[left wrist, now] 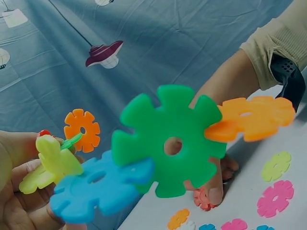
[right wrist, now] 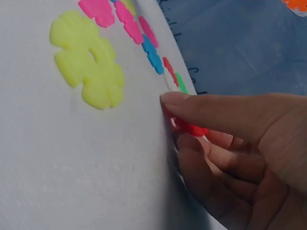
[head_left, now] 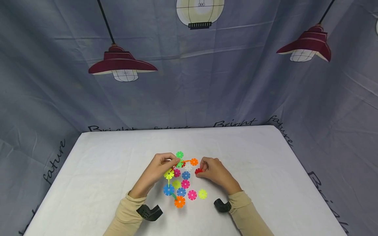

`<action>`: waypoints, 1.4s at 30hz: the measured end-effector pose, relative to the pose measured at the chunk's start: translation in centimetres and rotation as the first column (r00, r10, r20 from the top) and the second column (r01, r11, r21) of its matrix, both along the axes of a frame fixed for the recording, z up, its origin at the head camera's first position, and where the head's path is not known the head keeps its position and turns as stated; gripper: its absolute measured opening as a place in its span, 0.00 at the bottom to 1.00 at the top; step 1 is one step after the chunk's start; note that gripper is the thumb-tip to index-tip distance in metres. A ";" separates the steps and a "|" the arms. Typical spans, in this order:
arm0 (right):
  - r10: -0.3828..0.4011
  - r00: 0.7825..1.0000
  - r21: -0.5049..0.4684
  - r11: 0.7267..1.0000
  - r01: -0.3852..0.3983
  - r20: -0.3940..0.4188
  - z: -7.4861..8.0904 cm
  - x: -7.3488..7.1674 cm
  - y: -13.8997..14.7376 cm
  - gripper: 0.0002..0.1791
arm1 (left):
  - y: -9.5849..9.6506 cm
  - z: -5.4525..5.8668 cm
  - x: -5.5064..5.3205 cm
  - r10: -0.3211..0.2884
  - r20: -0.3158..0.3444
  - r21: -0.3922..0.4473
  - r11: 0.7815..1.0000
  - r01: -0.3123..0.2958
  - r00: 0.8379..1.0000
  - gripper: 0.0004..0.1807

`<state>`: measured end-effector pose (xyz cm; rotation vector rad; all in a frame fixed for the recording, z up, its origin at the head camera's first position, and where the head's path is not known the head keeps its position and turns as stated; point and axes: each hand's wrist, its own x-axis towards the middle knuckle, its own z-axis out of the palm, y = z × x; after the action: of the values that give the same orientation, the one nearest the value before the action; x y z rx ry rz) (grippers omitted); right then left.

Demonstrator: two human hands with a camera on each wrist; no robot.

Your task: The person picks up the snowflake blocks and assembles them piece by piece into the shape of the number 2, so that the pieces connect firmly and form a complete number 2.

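Observation:
My left hand (head_left: 159, 168) holds a chain of interlocked plastic snowflake discs above the table. In the left wrist view the chain shows a yellow disc (left wrist: 50, 167) by the fingers, a blue disc (left wrist: 93, 189), a large green disc (left wrist: 144, 139) and an orange disc (left wrist: 259, 117). Another orange disc (left wrist: 72, 129) sticks out past the fingers, with a bit of red and green near it. My right hand (head_left: 218, 173) pinches a red disc (right wrist: 199, 130) between thumb and fingers, low at the table surface. The fingers partly cover that disc.
Loose discs lie on the white table (head_left: 251, 157) between and in front of the hands: pink (head_left: 192, 195), yellow (head_left: 202, 194), blue (head_left: 186, 175), white and green (head_left: 179, 154) among several. A grey curtain (head_left: 189, 91) printed with lamps hangs behind.

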<state>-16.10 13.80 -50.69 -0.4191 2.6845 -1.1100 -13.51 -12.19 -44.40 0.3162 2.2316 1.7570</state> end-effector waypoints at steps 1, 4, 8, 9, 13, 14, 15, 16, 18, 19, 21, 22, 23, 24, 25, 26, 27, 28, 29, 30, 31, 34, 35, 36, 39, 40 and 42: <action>-0.013 1.000 0.001 1.000 0.013 -0.003 0.0 0.0 0.0 0.16 | 0.0 0.0 0.0 0.005 -0.003 0.001 1.000 -0.005 1.000 0.14; -0.028 1.000 -0.027 0.999 0.027 -0.004 0.0 -0.2 0.0 0.12 | -0.1 0.1 0.0 0.022 0.002 0.009 1.000 -0.022 1.000 0.13; -0.013 0.997 -0.228 0.973 0.029 0.072 0.6 -0.4 0.3 0.08 | -0.3 0.1 0.0 0.033 0.015 0.021 0.999 -0.034 0.999 0.14; -0.007 0.995 -0.294 0.955 0.036 0.098 0.9 -0.4 0.4 0.09 | -0.3 0.1 0.0 0.033 0.016 0.020 0.999 -0.033 0.999 0.14; 0.000 0.988 -0.495 0.865 0.078 0.156 2.2 -0.3 0.6 0.12 | -0.3 0.2 -0.1 0.026 0.012 0.028 0.999 -0.026 1.000 0.15; -0.006 0.986 -0.522 0.848 0.093 0.165 2.6 -0.3 0.6 0.13 | -0.3 0.2 -0.1 0.025 0.012 0.030 0.999 -0.026 1.000 0.15; -0.015 0.984 -0.545 0.831 0.113 0.180 2.8 -0.2 0.7 0.13 | -0.3 0.2 -0.1 0.024 0.011 0.031 0.999 -0.025 1.000 0.15; -0.020 0.980 -0.571 0.810 0.132 0.198 3.1 -0.1 0.7 0.13 | -0.3 0.2 -0.1 0.024 0.012 0.032 0.999 -0.024 1.000 0.15; -0.020 0.969 -0.614 0.770 0.171 0.245 3.5 0.0 0.8 0.14 | -0.2 0.2 -0.1 0.024 0.013 0.030 0.999 -0.025 1.000 0.15; -0.015 0.964 -0.631 0.753 0.184 0.264 3.7 0.1 0.8 0.15 | -0.2 0.2 -0.1 0.025 0.015 0.030 0.999 -0.025 1.000 0.15; 0.004 0.957 -0.660 0.725 0.196 0.289 4.0 0.3 0.8 0.16 | -0.2 0.2 -0.1 0.019 0.011 0.026 0.999 -0.019 1.000 0.15; 0.015 0.957 -0.668 0.719 0.191 0.290 4.2 0.3 0.8 0.16 | -0.2 0.2 0.0 0.016 0.010 0.026 1.000 -0.017 1.000 0.15; 0.025 0.957 -0.672 0.718 0.183 0.288 4.3 0.4 0.7 0.17 | -0.2 0.2 0.0 0.015 0.010 0.026 1.000 -0.015 1.000 0.15; 0.034 0.958 -0.676 0.716 0.175 0.284 4.4 0.5 0.7 0.17 | -0.2 0.2 0.0 0.014 0.009 0.026 1.000 -0.014 1.000 0.15; 0.040 0.959 -0.678 0.716 0.168 0.280 4.5 0.5 0.6 0.18 | -0.2 0.2 0.0 0.012 0.008 0.027 1.000 -0.012 1.000 0.15; 0.047 0.961 -0.680 0.716 0.159 0.274 4.6 0.5 0.5 0.18 | -0.1 0.2 0.0 0.010 0.007 0.025 1.000 -0.010 1.000 0.15; 0.049 0.961 -0.681 0.716 0.156 0.272 4.6 0.6 0.4 0.18 | -0.1 0.2 0.0 0.010 0.006 0.025 1.000 -0.010 1.000 0.15; 0.050 0.962 -0.680 0.717 0.154 0.270 4.6 0.6 0.3 0.18 | -0.1 0.2 0.0 0.009 0.006 0.022 1.000 -0.009 1.000 0.15; 0.052 0.962 -0.680 0.718 0.151 0.268 4.6 0.6 0.2 0.17 | -0.1 0.2 0.0 0.007 0.004 0.020 1.000 -0.007 1.000 0.15; 0.051 0.963 -0.677 0.721 0.146 0.263 4.6 0.6 0.1 0.17 | -0.1 0.2 0.1 0.004 -0.002 0.017 1.000 -0.004 1.000 0.14; 0.048 0.965 -0.673 0.725 0.144 0.258 4.5 0.7 0.0 0.17 | -0.1 0.2 0.0 0.002 -0.009 0.008 1.000 -0.002 1.000 0.15; 0.036 0.972 -0.661 0.739 0.131 0.234 4.6 0.8 -0.2 0.15 | -0.1 0.2 0.1 0.009 -0.027 -0.016 1.000 -0.009 1.000 0.14; 0.032 0.973 -0.658 0.742 0.130 0.227 4.6 0.9 -0.3 0.15 | -0.1 0.2 0.1 0.012 -0.033 -0.020 1.000 -0.012 0.999 0.14; 0.027 0.975 -0.655 0.745 0.128 0.222 4.6 1.0 -0.3 0.15 | -0.1 0.2 0.1 0.016 -0.042 -0.027 0.999 -0.017 0.999 0.14; 0.015 0.976 -0.653 0.746 0.132 0.215 4.7 1.1 -0.5 0.14 | -0.1 0.2 0.1 0.024 -0.061 -0.026 0.999 -0.026 0.998 0.13; 0.012 0.976 -0.653 0.745 0.136 0.217 4.8 1.1 -0.5 0.15 | 0.0 0.2 0.1 0.024 -0.065 -0.024 0.999 -0.026 0.998 0.13; 0.002 0.976 -0.657 0.740 0.145 0.219 4.8 1.2 -0.6 0.15 | 0.0 0.1 0.1 0.026 -0.069 -0.025 0.999 -0.028 0.997 0.14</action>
<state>-14.92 13.21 -45.86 -0.2762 2.0509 -2.0217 -13.45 -12.15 -44.31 0.3479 2.3148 1.7541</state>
